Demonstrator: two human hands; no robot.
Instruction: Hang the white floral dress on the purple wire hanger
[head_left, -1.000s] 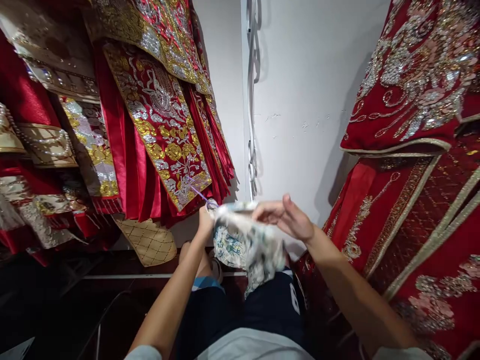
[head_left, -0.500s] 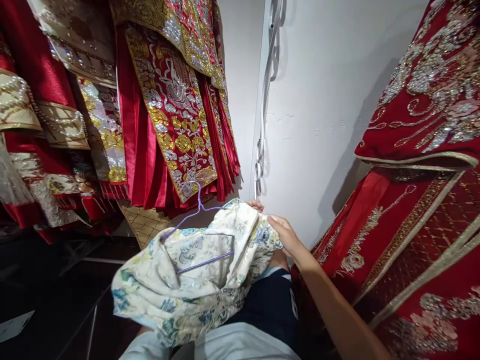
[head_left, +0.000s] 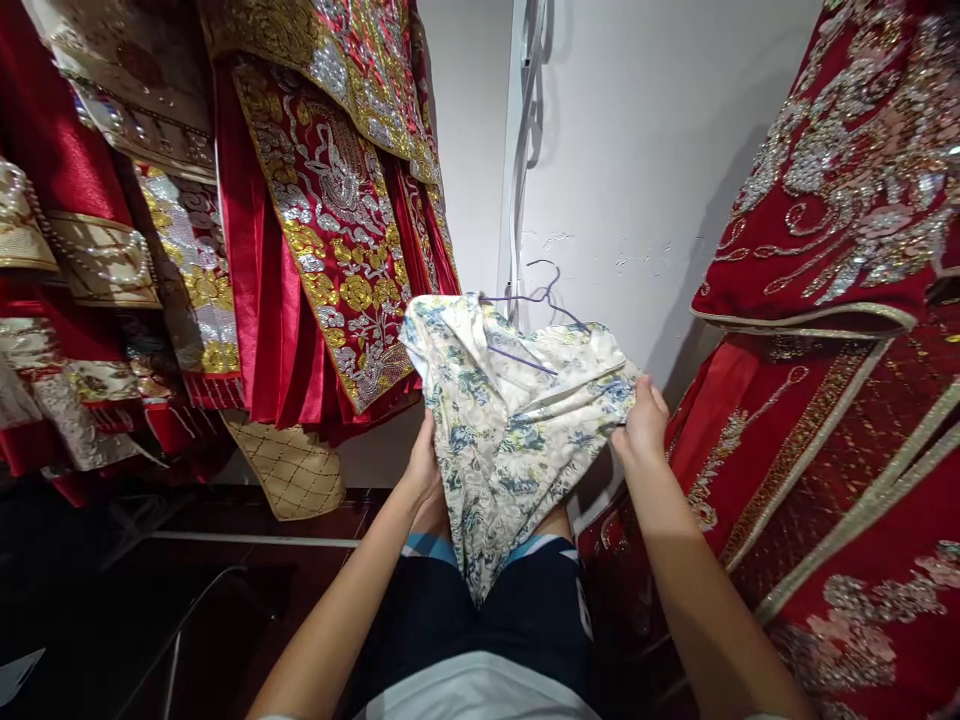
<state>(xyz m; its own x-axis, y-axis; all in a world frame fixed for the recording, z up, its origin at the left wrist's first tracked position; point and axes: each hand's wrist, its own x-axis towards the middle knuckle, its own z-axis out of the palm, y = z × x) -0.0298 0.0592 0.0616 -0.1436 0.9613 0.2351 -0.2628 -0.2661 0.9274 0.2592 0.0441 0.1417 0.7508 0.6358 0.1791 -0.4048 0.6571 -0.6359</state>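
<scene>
A white floral V-neck top [head_left: 517,430] with blue, green and yellow print is stretched between my hands in front of my legs. A thin purple hanger [head_left: 544,295] sits inside its shoulders, its hook pointing up by the wall and its lower bar showing in the neckline. My left hand [head_left: 424,462] grips the top's left side edge, fingers partly hidden behind the cloth. On the other side, my right hand [head_left: 643,422] is closed on the right sleeve edge. The lower part of the top tapers and hangs between my knees.
Red, gold-embroidered garments [head_left: 337,220] hang at the left, beside several beaded pieces. A red sequined gown [head_left: 825,250] hangs close on the right. Behind is a white wall [head_left: 622,130] with a white strap [head_left: 519,150]. A pale metal bar [head_left: 255,540] runs low at the left.
The top has been turned and lifted toward the wall, from lying bunched over my lap to facing me, spread. My left hand has come into view on its left edge.
</scene>
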